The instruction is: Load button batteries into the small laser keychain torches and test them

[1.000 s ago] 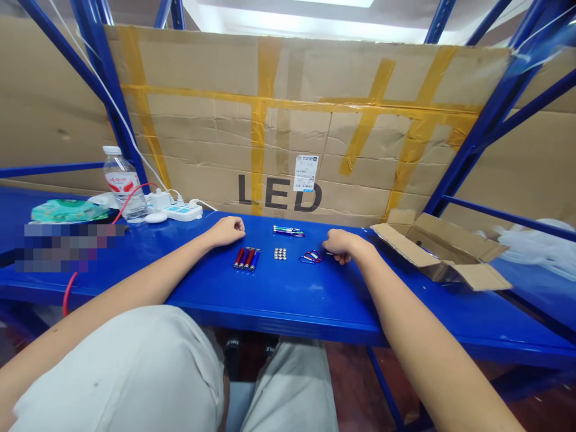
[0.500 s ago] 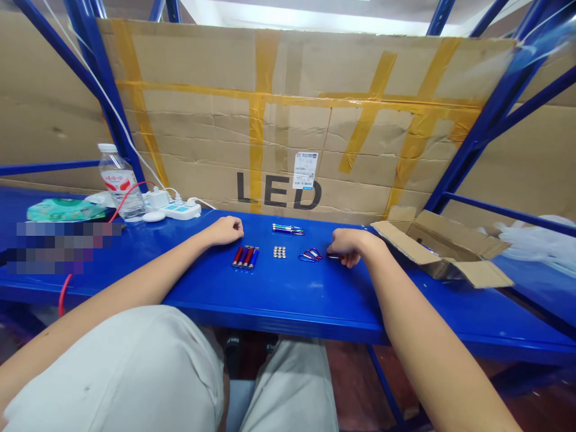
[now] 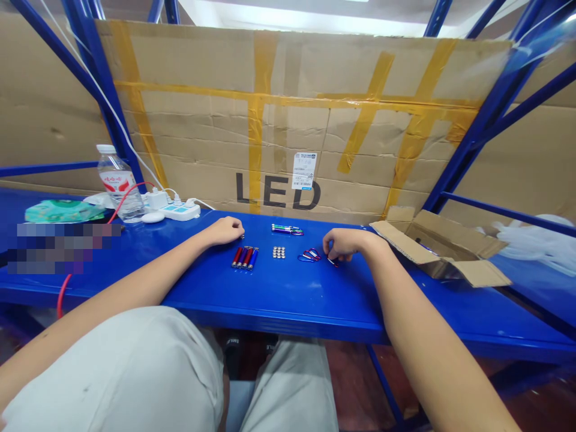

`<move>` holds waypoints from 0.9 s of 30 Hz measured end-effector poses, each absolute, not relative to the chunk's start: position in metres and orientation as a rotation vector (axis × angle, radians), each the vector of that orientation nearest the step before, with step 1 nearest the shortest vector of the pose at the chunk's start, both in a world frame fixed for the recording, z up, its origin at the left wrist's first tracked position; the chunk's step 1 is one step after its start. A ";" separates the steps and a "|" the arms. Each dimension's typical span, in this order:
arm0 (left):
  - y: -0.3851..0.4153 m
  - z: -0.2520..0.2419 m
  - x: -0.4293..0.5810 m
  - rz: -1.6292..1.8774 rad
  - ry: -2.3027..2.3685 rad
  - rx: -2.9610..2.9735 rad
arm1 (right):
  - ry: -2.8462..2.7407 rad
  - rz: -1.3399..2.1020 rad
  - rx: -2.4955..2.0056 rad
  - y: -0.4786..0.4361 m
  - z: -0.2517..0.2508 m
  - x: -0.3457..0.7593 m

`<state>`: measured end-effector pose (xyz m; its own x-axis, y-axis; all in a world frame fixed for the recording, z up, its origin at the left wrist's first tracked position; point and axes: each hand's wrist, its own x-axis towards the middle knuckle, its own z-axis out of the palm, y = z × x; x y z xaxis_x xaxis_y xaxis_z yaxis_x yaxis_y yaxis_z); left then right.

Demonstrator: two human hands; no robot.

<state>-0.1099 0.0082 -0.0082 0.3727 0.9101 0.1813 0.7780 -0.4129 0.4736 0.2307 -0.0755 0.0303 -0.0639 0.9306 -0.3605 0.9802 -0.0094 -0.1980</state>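
Bending its fingers downward, the right hand [image 3: 342, 245] meets a small dark-and-silver piece [image 3: 333, 262] on the blue table [image 3: 279, 300]; I cannot tell whether the fingertips pinch it. Just left of that piece lie blue and red carabiner-like clips [image 3: 310, 255], overlapping. Farther left, small silver discs [image 3: 279, 252] sit in a tidy grid, and left of them four red and blue tubes [image 3: 245, 258] lie side by side. On the far side of the discs, shiny tubes with clips [image 3: 287, 230] lie crosswise. The left hand [image 3: 226, 231] rests on the far left side of the tubes, fingers loosely curled in; its grip cannot be told. An open cardboard box [image 3: 402, 245] stands to the right.
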 end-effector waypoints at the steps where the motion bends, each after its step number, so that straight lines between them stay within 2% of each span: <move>1: 0.008 -0.008 -0.110 0.605 1.478 2.322 | 2.141 -0.610 2.044 -0.074 0.028 0.231; 6: 0.007 -0.007 -0.109 0.576 1.458 2.371 | 2.218 -0.562 2.026 -0.064 0.020 0.233; 12: 0.005 -0.004 -0.109 0.553 1.391 2.384 | 2.357 -0.341 2.042 -0.054 0.013 0.235; 27: 0.008 -0.002 -0.113 0.527 1.306 2.353 | 2.436 -0.306 2.026 -0.055 0.011 0.224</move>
<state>-0.1126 0.0076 -0.0017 0.4930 0.8600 0.1320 0.7105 -0.4855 0.5095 0.2241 -0.0547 0.0109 -0.1894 0.9777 -0.0906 0.9697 0.1718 -0.1738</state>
